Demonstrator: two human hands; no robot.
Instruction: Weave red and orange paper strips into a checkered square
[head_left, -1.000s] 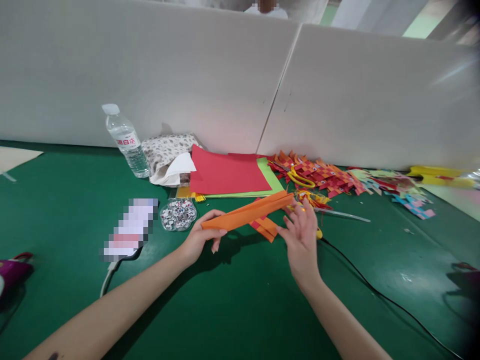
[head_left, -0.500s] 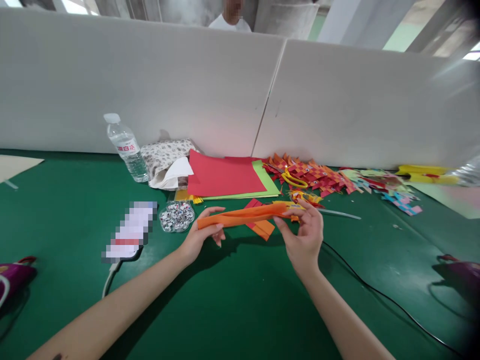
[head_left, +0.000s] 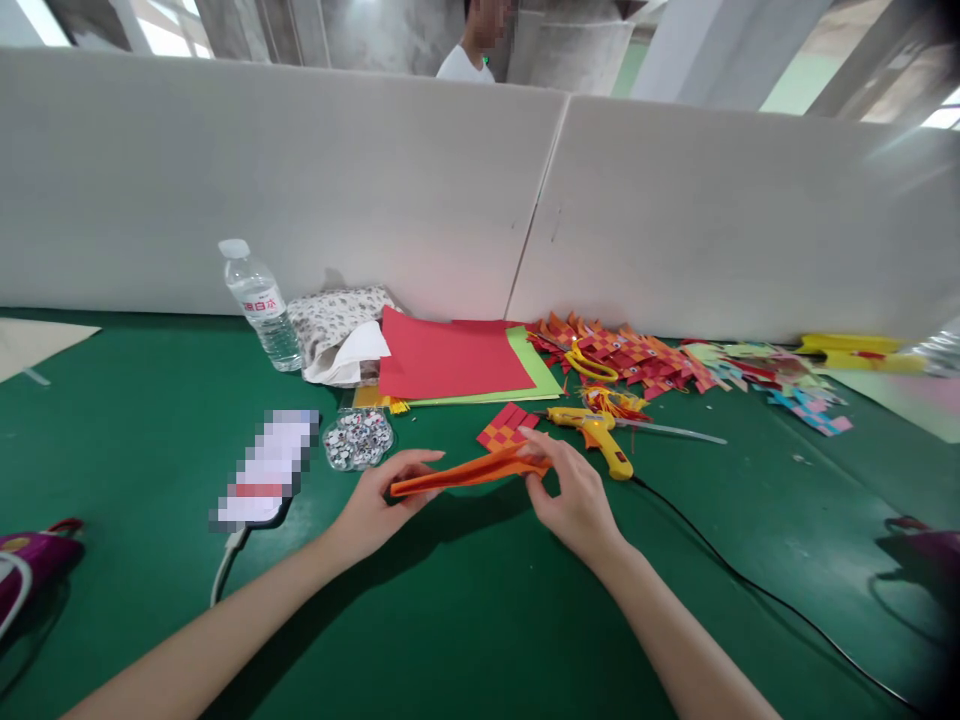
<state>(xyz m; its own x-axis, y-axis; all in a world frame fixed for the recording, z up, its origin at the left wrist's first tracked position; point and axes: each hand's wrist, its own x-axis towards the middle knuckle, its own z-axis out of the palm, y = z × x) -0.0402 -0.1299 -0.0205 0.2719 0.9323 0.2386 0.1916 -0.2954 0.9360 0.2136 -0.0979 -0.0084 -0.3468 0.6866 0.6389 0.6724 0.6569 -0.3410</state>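
Observation:
A folded strip of orange paper (head_left: 472,473) is held up above the green table, stretched between both hands. My left hand (head_left: 382,497) pinches its left end between thumb and fingers. At the right end, my right hand (head_left: 570,490) grips the strip in the same way. Just beyond the strip lies a red and orange woven paper piece (head_left: 504,425), partly covered by my right fingers. A yellow glue gun (head_left: 596,432) rests on its side to the right of it, with a clear glue stick (head_left: 675,431) sticking out.
Red paper sheets (head_left: 457,355), a floral pouch (head_left: 337,318) and a water bottle (head_left: 262,305) stand along the white partition (head_left: 300,180). Yellow scissors (head_left: 592,365) lie by woven paper fish (head_left: 637,358). A phone (head_left: 270,465) and a bag of googly eyes (head_left: 358,438) are left.
Both hands have come nearer to me and lower with the orange strip, its ends now closer together. The glue gun and woven piece show more fully.

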